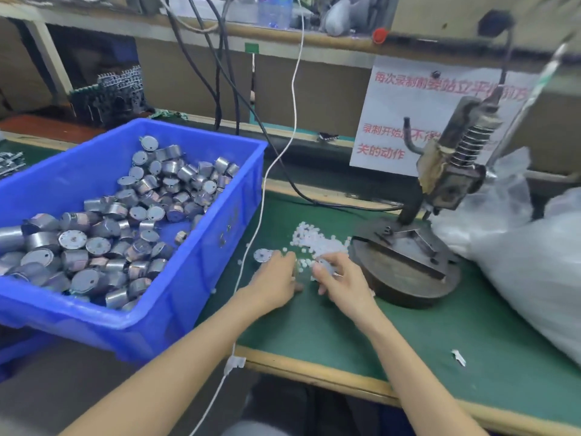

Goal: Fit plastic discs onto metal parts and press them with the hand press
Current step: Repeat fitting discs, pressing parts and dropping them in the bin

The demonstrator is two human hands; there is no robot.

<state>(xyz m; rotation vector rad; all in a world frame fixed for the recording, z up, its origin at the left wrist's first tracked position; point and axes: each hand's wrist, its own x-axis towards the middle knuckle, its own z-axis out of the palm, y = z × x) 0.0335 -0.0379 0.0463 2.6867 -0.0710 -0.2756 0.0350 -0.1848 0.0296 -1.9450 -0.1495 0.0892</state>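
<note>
White plastic discs lie heaped on our green worktop beside the hand press. Our right hand pinches a grey metal part. Our left hand touches a round metal part; we cannot tell whether it grips.

— What do we see behind the green worktop?
— We see a paper notice printed in red characters, and black cables hanging beside a white cable.
— And at right?
— Clear plastic bags, heaped on the worktop.
</note>
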